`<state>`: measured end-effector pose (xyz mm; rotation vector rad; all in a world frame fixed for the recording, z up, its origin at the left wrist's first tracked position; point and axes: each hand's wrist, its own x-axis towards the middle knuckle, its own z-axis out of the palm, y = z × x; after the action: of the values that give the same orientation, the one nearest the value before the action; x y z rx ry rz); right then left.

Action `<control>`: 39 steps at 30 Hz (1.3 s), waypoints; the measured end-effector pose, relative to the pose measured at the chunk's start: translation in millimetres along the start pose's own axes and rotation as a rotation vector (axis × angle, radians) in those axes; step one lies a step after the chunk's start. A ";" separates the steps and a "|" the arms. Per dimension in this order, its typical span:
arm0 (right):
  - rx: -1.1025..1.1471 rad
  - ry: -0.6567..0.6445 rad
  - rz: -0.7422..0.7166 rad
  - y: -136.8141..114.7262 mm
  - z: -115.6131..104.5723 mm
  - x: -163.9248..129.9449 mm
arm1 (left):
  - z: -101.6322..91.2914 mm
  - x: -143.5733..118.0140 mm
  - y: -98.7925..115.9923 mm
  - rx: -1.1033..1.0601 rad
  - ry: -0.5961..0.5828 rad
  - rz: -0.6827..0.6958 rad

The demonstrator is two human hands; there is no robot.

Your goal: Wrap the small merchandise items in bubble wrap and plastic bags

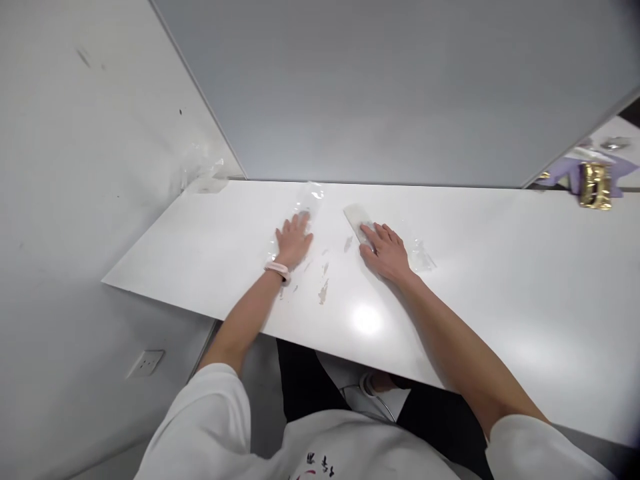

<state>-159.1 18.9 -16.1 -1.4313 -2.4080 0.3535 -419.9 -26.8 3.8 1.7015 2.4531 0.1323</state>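
Note:
My left hand lies flat with its fingers spread on a clear, crinkled plastic bag, which sticks out past the fingertips. A pale band circles that wrist. Farther right, my right hand rests palm down on the tabletop. Its fingers are stretched out, with the index finger and thumb over the lower end of a flat, whitish strip. What the strip is made of I cannot tell, and its near end is hidden under the hand. Another clear plastic bag lies just right of the right hand.
The white tabletop bears several grey-brown smudges between my hands. A grey panel rises along its back edge. More clear plastic sits in the left back corner. A shiny gold object and purple material are at the far right.

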 end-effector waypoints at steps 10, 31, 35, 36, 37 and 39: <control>0.063 0.179 0.275 92.8 -47.9 -115.1 | 46.6 -111.1 233.9 -0.232 -0.091 0.272; 1.049 0.124 0.416 154.2 -111.9 -108.6 | 51.8 -125.1 265.7 -0.271 -0.001 0.778; 0.993 0.109 0.378 147.8 -115.8 -110.4 | 53.6 -119.9 264.0 -0.223 0.010 0.740; 0.963 0.123 0.357 144.8 -115.1 -110.8 | 54.0 -116.4 262.2 -0.201 0.032 0.692; 0.930 0.143 0.329 141.0 -114.1 -111.3 | 53.9 -112.2 259.6 -0.183 0.056 0.637; 0.900 0.149 0.240 131.7 -112.4 -113.3 | 52.0 -102.1 251.5 -0.174 0.101 0.532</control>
<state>41.6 -13.8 22.7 -1.2210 -1.5841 1.1551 -143.7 -34.7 0.3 2.2597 1.9163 0.4838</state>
